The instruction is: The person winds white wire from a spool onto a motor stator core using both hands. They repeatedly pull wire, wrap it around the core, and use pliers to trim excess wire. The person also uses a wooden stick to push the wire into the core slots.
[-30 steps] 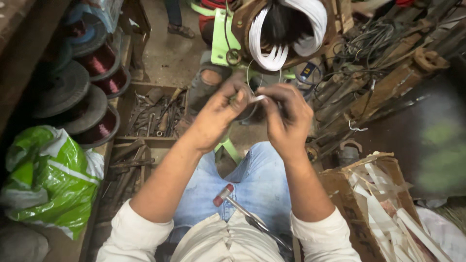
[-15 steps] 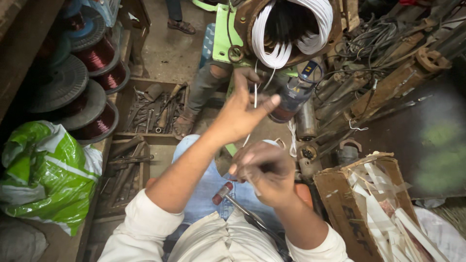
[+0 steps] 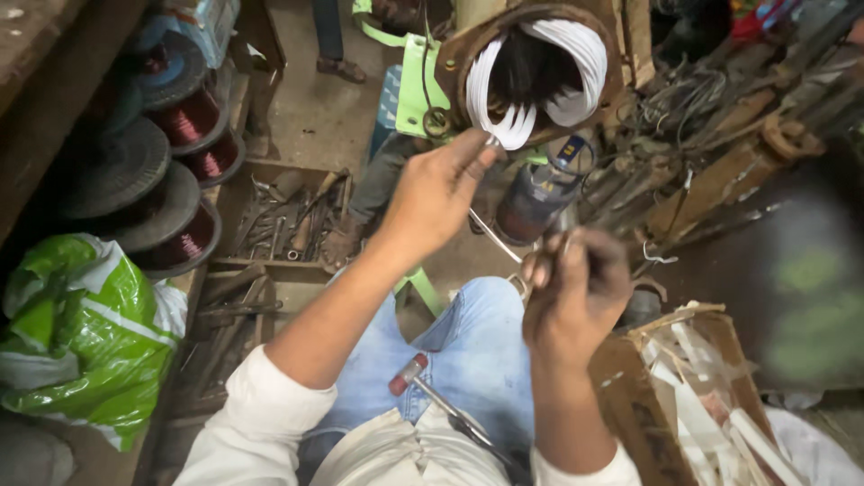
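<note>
Left hand [image 3: 436,193] up at motor stator [image 3: 537,76], fingertips pinching white insulation strip [image 3: 493,141] at lower rim. Right hand [image 3: 576,292] closed on thin wire [image 3: 495,236] near lap. Best bet: feed strip straight into slot, keep wire taut, no kinks.

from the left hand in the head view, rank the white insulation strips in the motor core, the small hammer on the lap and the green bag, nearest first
1. White insulation strips: in the motor core, right at the left hand fingertips.
2. Small hammer: on the lap, below the hand.
3. Green bag: far off to the left, by the wire spools.
</note>
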Demonstrator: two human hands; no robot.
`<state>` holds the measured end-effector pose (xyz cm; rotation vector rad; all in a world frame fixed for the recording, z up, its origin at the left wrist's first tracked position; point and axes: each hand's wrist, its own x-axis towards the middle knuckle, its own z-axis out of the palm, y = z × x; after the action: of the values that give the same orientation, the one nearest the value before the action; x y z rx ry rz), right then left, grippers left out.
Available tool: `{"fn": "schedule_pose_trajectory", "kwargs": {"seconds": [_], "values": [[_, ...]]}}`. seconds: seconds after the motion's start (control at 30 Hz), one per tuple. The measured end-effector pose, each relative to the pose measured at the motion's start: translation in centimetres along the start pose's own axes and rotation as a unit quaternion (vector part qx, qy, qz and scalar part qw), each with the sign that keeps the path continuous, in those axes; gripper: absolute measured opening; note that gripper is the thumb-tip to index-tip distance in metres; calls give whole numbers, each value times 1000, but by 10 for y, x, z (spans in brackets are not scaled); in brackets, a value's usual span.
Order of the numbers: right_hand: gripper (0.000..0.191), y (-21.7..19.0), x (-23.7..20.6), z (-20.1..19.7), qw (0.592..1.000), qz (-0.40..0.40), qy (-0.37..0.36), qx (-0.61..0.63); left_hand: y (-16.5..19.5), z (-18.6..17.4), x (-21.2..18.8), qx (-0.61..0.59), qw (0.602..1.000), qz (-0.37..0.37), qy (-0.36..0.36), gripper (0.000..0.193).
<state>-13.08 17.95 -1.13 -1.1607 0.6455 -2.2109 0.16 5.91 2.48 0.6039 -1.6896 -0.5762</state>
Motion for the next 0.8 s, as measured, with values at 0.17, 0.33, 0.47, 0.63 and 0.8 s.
{"fn": "schedule_pose_trajectory", "kwargs": {"seconds": [0.17, 0.33, 0.47, 0.63, 0.8], "values": [[9, 12, 62, 9, 934, -150, -1, -324, -9, -29, -1, 118, 993, 1, 10, 21], [23, 28, 90, 32, 735, -336, -67, -585, 8, -38, 0, 237, 964, 114, 40, 22], [24, 36, 99, 39, 735, -281, -107, -608, 9, -44, -7, 278, 951, 138, -5, 40], [14, 40, 118, 34, 743, -243, -135, -609, -3, -42, -7, 323, 940, 110, 8, 30], [14, 43, 125, 36, 730, -243, -126, -626, -6, -34, -4, 321, 942, 98, 25, 29]]}}
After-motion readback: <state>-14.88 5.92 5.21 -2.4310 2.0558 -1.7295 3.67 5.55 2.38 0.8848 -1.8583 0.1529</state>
